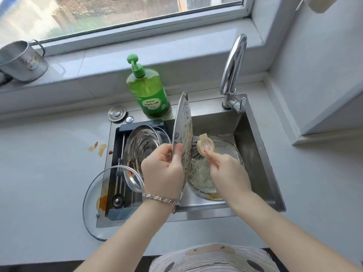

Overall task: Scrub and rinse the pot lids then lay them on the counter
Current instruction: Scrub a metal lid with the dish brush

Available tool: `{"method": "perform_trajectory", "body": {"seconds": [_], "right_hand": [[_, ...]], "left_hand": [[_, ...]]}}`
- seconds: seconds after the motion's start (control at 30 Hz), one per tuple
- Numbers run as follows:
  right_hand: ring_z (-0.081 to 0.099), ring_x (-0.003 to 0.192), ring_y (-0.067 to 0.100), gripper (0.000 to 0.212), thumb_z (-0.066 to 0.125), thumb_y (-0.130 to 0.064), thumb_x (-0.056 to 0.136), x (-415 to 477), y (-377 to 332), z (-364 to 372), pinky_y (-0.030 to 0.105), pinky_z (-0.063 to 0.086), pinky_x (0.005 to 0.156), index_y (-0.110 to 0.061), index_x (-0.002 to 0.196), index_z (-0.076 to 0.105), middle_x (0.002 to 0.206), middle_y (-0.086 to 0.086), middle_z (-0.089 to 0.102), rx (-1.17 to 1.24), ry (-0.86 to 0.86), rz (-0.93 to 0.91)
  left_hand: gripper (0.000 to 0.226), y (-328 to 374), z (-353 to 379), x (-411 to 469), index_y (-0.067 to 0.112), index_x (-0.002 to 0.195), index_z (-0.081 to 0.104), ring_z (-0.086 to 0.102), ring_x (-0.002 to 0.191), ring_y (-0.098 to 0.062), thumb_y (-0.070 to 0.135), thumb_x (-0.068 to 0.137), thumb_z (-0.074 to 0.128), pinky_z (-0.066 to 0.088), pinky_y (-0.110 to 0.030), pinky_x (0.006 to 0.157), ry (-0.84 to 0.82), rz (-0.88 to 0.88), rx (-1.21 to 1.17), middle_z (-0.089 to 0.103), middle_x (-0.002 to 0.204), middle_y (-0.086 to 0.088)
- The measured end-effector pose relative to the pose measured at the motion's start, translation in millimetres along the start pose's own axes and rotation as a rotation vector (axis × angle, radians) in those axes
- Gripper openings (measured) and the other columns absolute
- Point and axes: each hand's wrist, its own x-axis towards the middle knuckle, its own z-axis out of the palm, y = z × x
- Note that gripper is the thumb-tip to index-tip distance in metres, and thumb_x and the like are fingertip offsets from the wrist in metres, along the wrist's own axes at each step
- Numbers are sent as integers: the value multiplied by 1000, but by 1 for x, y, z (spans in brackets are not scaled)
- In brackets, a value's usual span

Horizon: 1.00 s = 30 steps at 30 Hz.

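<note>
A round, soapy steel pot lid (183,132) is held on edge above the steel sink (252,142), its rim pinched by the fingers of the left hand (163,169). A pale round scrubber (205,147) is pressed against it, gripped by the fingers of the right hand (227,173).

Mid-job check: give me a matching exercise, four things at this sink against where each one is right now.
1. round steel pot lid
2. clear glass lid with steel rim
3. green pump bottle of dish soap
4. steel mug

A. on the windowsill
B. held on edge over the sink by the left hand
C. flat across the counter and the sink's left edge
D. upright behind the sink

Pairs: 1-B, 2-C, 3-D, 4-A
</note>
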Motion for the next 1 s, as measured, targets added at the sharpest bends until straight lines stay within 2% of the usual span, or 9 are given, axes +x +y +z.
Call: {"method": "perform_trajectory", "body": {"seconds": [0.13,0.2,0.3,0.4,0.53,0.6,0.73,0.87,1.0], "right_hand": [[59,101,22,35,49,-20,94,22,0,-14,33,48,85,-32,126,57,115,2,66,182,-84,110],[57,72,11,35,54,-13,92,28,7,-16,20,45,64,-24,125,58,95,0,69,449,-135,211],[27,40,6,31,52,-10,93,30,22,-18,15,20,34,-26,117,61,59,-1,42,773,-269,495],[23,33,3,22,45,-10,96,21,36,-14,12,15,27,-20,111,58,59,0,36,934,-413,662],[23,30,1,15,53,-21,93,13,45,-10,12,15,26,-10,83,51,60,0,38,1133,-288,794],[24,32,0,22,60,-29,88,16,39,-13,11,16,28,-8,85,54,60,0,43,1116,-226,762],[24,35,2,42,64,-47,81,28,17,-16,12,19,32,-11,101,55,79,10,64,948,-301,690],[25,34,3,37,67,-42,80,39,9,-11,13,19,33,-11,98,57,81,13,64,927,-262,637],[42,35,1,34,68,-28,78,44,19,-5,20,26,41,-9,104,54,76,4,59,777,-185,590]], "left_hand": [[28,-2,-5,-1,6,59,62,56,59,-24,16,85,64,44,-40,47,-4,40,6,58,50,-3],[28,-3,-8,1,17,58,60,55,57,-22,10,85,64,43,-35,45,10,2,-29,57,50,7],[37,-4,-11,3,23,52,54,45,45,-9,8,85,64,37,-23,42,44,-64,-97,50,42,11],[39,-11,-12,4,16,49,51,39,44,-6,12,85,66,35,-25,48,80,-164,-154,44,41,11],[36,-17,-11,9,3,55,54,43,54,-21,23,81,68,42,-39,52,107,-210,-217,51,52,-7],[34,-15,-8,7,-1,57,55,44,56,-24,16,85,66,45,-46,52,93,-199,-210,52,57,-14],[40,-9,1,2,-17,61,46,31,52,-20,10,86,62,28,-29,53,49,-177,-242,41,55,-14],[33,-15,1,-6,-3,58,50,38,50,-14,8,86,62,34,-28,49,-38,-144,-242,46,56,-16],[20,-31,-3,-16,12,73,57,58,60,-1,-5,83,62,49,-18,57,-402,-187,-275,64,62,10]]}}
